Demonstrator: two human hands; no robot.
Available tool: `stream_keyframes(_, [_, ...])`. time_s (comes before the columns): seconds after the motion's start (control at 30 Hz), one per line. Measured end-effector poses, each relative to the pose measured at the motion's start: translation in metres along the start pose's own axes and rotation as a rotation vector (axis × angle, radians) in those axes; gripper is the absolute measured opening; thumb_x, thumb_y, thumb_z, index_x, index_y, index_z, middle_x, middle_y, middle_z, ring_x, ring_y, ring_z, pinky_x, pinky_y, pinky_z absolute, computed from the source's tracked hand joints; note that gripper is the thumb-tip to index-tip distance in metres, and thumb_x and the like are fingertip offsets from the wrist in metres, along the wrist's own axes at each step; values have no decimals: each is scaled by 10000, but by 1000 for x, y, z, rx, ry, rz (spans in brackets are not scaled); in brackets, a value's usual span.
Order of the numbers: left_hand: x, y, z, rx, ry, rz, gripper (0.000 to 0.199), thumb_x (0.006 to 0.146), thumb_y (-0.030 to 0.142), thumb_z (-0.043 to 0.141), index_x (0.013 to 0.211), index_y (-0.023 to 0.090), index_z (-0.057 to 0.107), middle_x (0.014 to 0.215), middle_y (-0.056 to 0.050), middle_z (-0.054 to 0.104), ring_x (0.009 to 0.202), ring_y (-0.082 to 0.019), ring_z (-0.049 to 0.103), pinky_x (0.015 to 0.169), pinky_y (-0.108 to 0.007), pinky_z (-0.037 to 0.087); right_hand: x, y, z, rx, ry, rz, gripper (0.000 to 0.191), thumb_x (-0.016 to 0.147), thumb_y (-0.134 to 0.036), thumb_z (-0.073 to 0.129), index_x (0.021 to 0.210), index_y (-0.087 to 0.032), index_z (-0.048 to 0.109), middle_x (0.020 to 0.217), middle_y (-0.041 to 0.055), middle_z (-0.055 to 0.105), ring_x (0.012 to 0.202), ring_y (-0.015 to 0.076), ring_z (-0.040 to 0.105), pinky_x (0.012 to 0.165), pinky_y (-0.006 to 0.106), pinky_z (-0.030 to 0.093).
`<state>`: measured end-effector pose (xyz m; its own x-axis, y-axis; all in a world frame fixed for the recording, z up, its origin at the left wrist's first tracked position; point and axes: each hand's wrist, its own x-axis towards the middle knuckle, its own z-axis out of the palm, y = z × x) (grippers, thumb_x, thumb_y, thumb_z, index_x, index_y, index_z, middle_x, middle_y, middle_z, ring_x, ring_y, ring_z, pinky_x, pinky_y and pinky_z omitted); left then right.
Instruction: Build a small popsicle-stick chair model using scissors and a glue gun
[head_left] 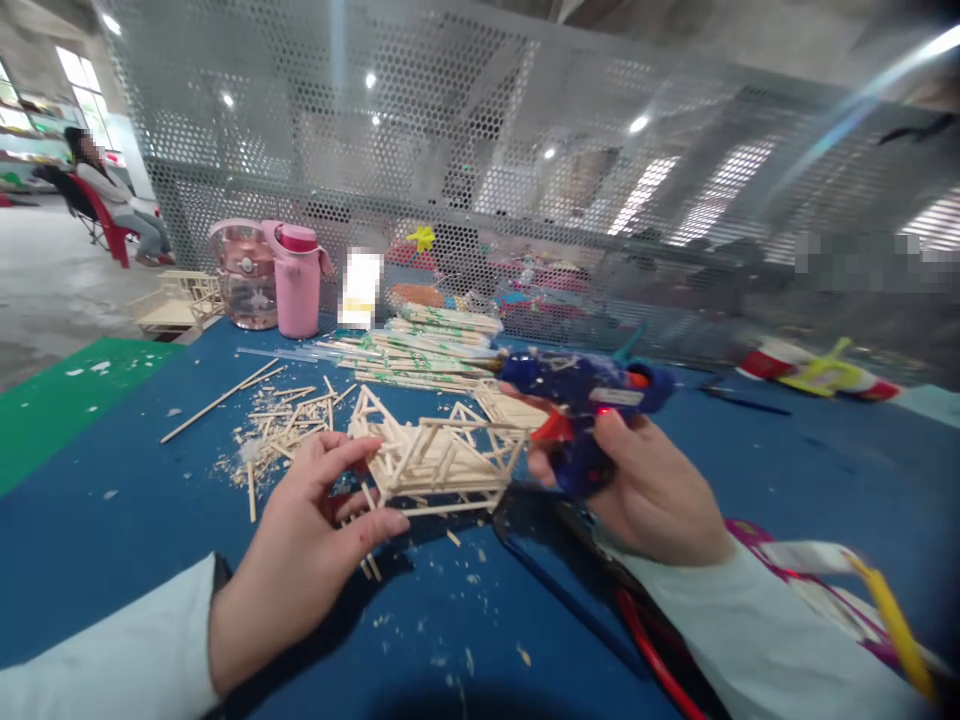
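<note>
My left hand (315, 530) grips the left end of a small model made of wooden sticks (442, 465), thumb below and fingers on top. The model has triangular frames at its ends and a long rail along the near side. In my right hand (645, 490) is a blue hot glue gun (570, 385) with an orange trigger, a red light glowing by the thumb. Its nozzle points left, above and behind the model, apart from it. My right fingers wrap round the handle near the trigger.
Broken stick pieces (300, 420) lie left of the model. Behind are wrapped stick bundles (427, 345), a pink bottle (298, 285) and a clear pink jug (247, 280). A perforated metal screen (450, 130) stands at the back. A dark cable (562, 590) runs beneath my right arm.
</note>
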<state>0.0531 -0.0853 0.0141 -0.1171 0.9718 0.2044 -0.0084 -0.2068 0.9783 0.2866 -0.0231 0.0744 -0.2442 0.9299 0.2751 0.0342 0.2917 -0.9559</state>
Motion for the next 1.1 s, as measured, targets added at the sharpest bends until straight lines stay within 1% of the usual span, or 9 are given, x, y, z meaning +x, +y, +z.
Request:
stream_keyframes(0.1, [-1, 2, 5, -31, -13, -27, 567, 586, 311, 800, 1111, 286, 590, 1054, -55, 527, 978, -216, 585, 771, -318, 571, 7, 6, 1, -40, -45, 111, 479, 771, -655, 538, 922, -205, 609, 599, 32, 647, 445, 144, 541, 416, 271, 450])
stream_keyframes(0.2, [-5, 2, 5, -57, -57, -32, 707, 588, 305, 804, 1209, 284, 465, 965, -33, 541, 841, -176, 602, 686, -278, 561, 12, 11, 0, -62, -30, 109, 486, 768, -656, 529, 843, -183, 616, 639, 52, 655, 440, 130, 524, 415, 267, 442])
stream_keyframes(0.37, [-6, 12, -10, 250, -73, 132, 492, 732, 377, 682, 1182, 258, 521, 844, -41, 576, 744, -183, 587, 561, -259, 492, 17, 12, -3, -48, -11, 91, 476, 763, -652, 527, 800, -190, 636, 742, 77, 674, 532, 159, 569, 400, 265, 425])
stream_keyframes(0.43, [3, 23, -19, 451, -46, 266, 382, 717, 404, 690, 1063, 254, 624, 945, -79, 615, 883, -236, 589, 694, -319, 512, 16, 11, -2, -47, -47, 82, 479, 757, -657, 531, 775, -191, 640, 755, 76, 678, 513, 150, 557, 404, 269, 430])
stream_keyframes(0.53, [23, 43, -27, 612, -296, 403, 401, 602, 468, 770, 952, 284, 706, 1187, -87, 608, 1172, -334, 490, 990, -451, 407, 15, 12, 0, -39, -91, 58, 498, 734, -676, 549, 721, -186, 635, 719, 60, 674, 431, 117, 509, 410, 276, 446])
stream_keyframes(0.63, [38, 54, -24, 716, -621, 377, 402, 617, 477, 774, 973, 304, 707, 1143, -42, 654, 1107, -283, 565, 1076, -455, 311, 16, 16, 1, -12, -56, 46, 497, 714, -682, 579, 698, -188, 629, 639, 38, 652, 427, 116, 526, 409, 261, 462])
stream_keyframes(0.73, [39, 55, -15, 818, -774, 381, 393, 694, 460, 732, 1032, 266, 684, 1047, -30, 691, 1002, -221, 620, 1067, -411, 317, 19, 20, 2, 75, -21, 57, 476, 654, -672, 652, 677, -199, 601, 582, 22, 634, 469, 129, 578, 383, 221, 456])
stream_keyframes(0.9, [27, 52, 4, 964, -791, 488, 460, 727, 511, 692, 1072, 208, 666, 981, -57, 706, 952, -228, 620, 874, -359, 429, 20, 25, 6, 197, -36, 25, 502, 622, -671, 680, 663, -185, 562, 556, -7, 618, 468, 116, 594, 381, 192, 462])
stream_keyframes(1.1, [18, 46, 22, 994, -753, 514, 303, 769, 474, 668, 973, 253, 701, 905, -24, 723, 883, -224, 639, 807, -350, 436, 21, 30, 8, 180, -36, -15, 494, 698, -663, 628, 718, -171, 578, 573, 5, 616, 517, 129, 613, 395, 204, 471])
